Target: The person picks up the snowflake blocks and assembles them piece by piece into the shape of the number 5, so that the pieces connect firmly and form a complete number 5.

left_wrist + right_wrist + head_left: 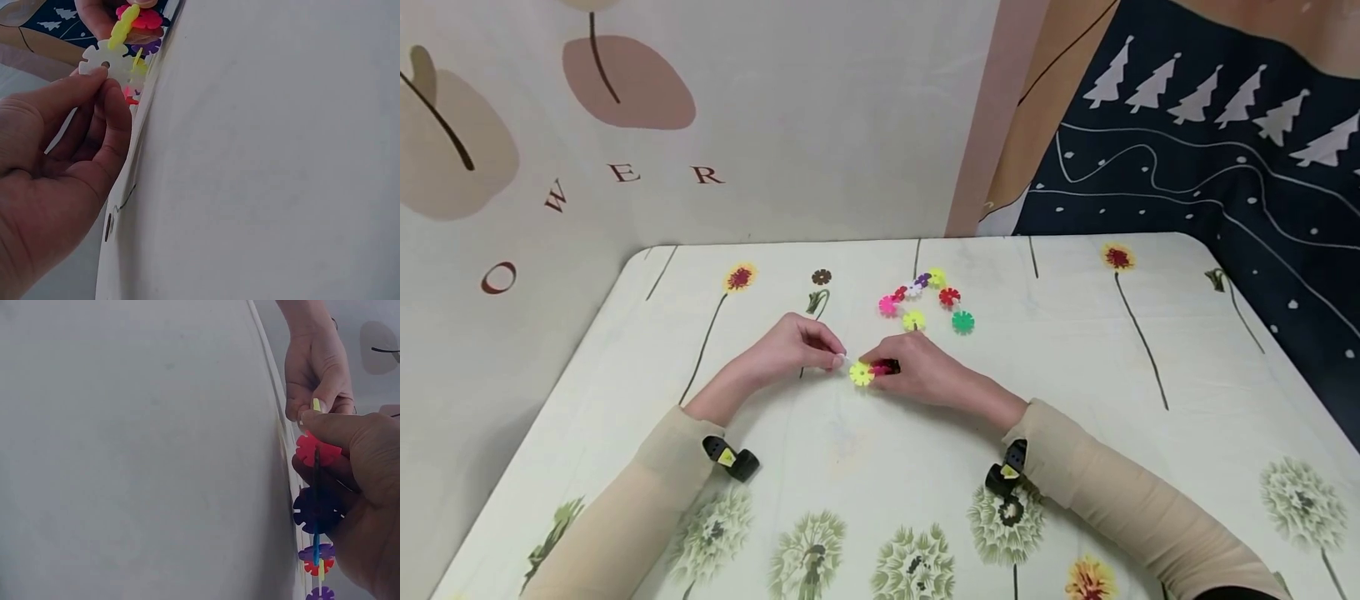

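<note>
My left hand [801, 346] pinches a white notched plastic disc [94, 57] between thumb and index finger. Just to its right, my right hand [921, 367] grips a chain of slotted discs by its near end. A yellow disc [862, 373] sticks out of that grip, facing the white one, with a pink-red disc [315, 450] behind it under the fingers. In the right wrist view a dark blue disc [312, 511] and a purple disc [317, 552] follow along the line. Whether the white and yellow discs touch is hard to tell.
Beyond my right hand lies a curved string of discs, including a pink disc [888, 306], a red disc [950, 297] and a green disc [963, 322]. A brown disc [822, 276] lies apart, farther left. The flower-print tablecloth [820, 458] meets a curtain [820, 125] at the back.
</note>
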`<action>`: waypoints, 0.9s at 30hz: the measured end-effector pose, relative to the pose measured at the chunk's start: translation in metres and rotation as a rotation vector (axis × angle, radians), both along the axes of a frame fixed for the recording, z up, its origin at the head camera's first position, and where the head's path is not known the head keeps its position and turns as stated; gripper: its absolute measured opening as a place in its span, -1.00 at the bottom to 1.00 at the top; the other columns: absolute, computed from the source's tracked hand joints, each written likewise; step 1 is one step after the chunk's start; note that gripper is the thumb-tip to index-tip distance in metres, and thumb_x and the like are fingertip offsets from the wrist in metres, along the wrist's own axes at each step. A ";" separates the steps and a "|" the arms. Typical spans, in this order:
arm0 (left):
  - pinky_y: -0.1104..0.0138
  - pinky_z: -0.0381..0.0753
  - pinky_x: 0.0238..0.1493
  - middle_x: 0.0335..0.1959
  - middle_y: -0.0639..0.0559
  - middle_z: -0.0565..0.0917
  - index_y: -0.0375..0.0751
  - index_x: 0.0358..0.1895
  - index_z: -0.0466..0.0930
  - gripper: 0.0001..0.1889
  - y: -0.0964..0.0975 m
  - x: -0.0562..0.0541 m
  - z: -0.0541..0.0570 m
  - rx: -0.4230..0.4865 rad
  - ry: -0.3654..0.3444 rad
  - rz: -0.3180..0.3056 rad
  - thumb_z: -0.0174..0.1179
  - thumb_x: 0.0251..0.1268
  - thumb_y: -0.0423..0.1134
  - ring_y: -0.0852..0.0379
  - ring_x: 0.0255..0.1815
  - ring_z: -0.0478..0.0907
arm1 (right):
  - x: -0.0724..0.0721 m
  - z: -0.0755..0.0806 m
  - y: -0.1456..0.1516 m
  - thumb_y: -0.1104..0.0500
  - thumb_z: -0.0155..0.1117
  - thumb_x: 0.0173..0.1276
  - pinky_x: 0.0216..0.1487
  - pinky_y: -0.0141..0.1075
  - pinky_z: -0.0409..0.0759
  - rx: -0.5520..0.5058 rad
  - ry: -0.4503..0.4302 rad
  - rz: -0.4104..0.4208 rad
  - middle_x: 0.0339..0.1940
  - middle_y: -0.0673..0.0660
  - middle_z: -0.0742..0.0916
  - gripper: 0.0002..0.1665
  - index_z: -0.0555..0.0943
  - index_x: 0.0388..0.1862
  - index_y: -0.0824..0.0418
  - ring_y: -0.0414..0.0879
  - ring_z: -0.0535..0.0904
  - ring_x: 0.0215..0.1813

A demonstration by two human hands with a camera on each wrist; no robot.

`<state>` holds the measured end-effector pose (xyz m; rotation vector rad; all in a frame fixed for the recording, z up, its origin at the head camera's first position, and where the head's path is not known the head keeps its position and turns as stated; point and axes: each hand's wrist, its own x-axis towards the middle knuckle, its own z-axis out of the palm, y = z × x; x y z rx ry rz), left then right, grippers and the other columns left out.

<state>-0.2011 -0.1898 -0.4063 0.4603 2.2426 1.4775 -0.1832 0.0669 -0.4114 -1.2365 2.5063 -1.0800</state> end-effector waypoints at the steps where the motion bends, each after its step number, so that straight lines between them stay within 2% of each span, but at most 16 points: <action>1: 0.38 0.62 -0.29 -0.38 -0.07 0.77 -0.44 -0.23 0.76 -0.89 0.000 0.000 0.000 -0.001 -0.001 -0.007 0.43 0.22 -0.44 0.14 -0.35 0.66 | 0.000 0.000 0.000 0.26 0.49 0.33 -0.20 -0.38 0.50 -0.002 -0.005 0.006 -0.29 -0.02 0.74 -0.66 0.76 0.08 0.27 -0.24 0.50 -0.30; 8: 0.36 0.60 -0.31 -0.37 -0.08 0.78 -0.44 -0.27 0.76 -0.92 0.000 0.000 0.001 -0.015 0.002 -0.048 0.42 0.22 -0.46 0.10 -0.35 0.67 | -0.001 0.001 0.002 0.25 0.51 0.32 -0.26 -0.39 0.49 -0.009 -0.027 0.052 -0.29 0.00 0.76 -0.63 0.75 0.10 0.29 -0.26 0.46 -0.35; 12: 0.35 0.59 -0.35 -0.38 -0.09 0.78 -0.36 -0.33 0.79 -0.99 0.001 0.000 0.002 -0.015 0.014 -0.059 0.43 0.21 -0.47 0.07 -0.37 0.67 | -0.002 0.001 0.004 0.26 0.52 0.31 -0.25 -0.40 0.52 -0.017 -0.025 0.063 -0.23 0.04 0.79 -0.61 0.75 0.11 0.31 -0.28 0.50 -0.33; 17: 0.36 0.59 -0.37 -0.40 -0.11 0.77 -0.27 -0.38 0.80 -0.92 0.002 0.002 0.004 -0.001 0.012 -0.068 0.43 0.20 -0.50 0.07 -0.40 0.65 | -0.002 0.001 0.004 0.28 0.53 0.29 -0.24 -0.41 0.59 -0.041 -0.062 0.080 -0.19 0.07 0.80 -0.64 0.76 0.07 0.32 -0.31 0.57 -0.29; 27: 0.37 0.59 -0.37 -0.42 -0.11 0.76 -0.35 -0.37 0.77 -0.94 0.000 0.005 0.001 0.033 0.001 -0.097 0.41 0.20 -0.54 0.11 -0.42 0.63 | -0.002 -0.001 0.004 0.25 0.55 0.27 -0.21 -0.41 0.62 -0.052 -0.090 0.091 -0.14 0.06 0.82 -0.67 0.78 0.02 0.28 -0.31 0.63 -0.22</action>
